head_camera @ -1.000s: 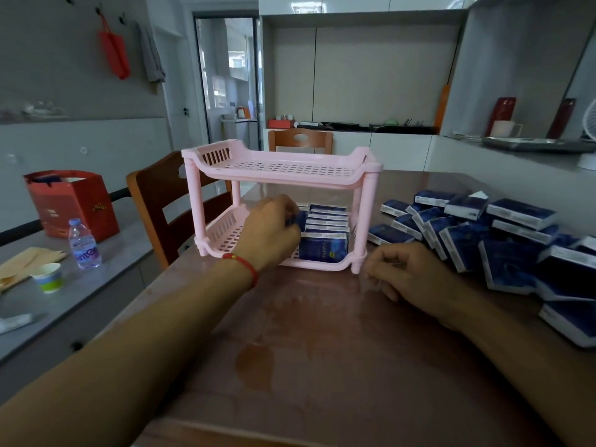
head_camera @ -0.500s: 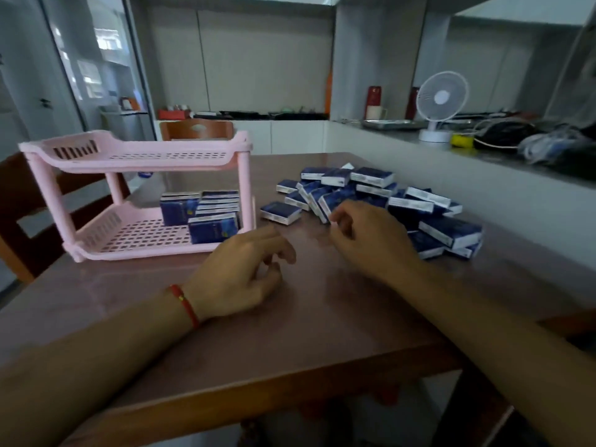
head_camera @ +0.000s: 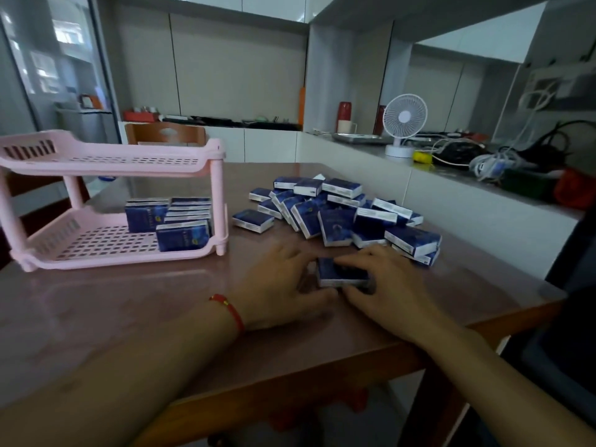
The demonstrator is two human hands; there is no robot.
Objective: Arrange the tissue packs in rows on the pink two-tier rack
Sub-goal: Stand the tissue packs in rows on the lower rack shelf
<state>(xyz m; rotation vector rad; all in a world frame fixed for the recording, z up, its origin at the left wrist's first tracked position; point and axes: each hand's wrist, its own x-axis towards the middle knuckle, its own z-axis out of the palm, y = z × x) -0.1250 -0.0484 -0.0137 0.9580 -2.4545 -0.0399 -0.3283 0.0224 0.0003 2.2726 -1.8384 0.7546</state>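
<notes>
The pink two-tier rack [head_camera: 122,260] stands on the brown table at the left. Its upper tier is bare, and several dark blue tissue packs [head_camera: 182,235] stand in rows at the right end of its lower tier. A loose pile of blue tissue packs [head_camera: 335,221] lies on the table to the rack's right. In front of that pile one tissue pack [head_camera: 340,273] lies flat on the table. My left hand [head_camera: 277,285] grips its left end. My right hand [head_camera: 390,285] curls over its top and right side.
The table's near edge [head_camera: 290,382] and right corner run close behind my wrists. A white counter [head_camera: 451,188] to the right carries a small white fan [head_camera: 404,119] and tangled cables. A wooden chair [head_camera: 164,133] stands behind the rack.
My left hand left the rack's lower tier and came right to the pile. My right hand pulled one pack out in front of the pile, and both hands now hold it. The view swung right.
</notes>
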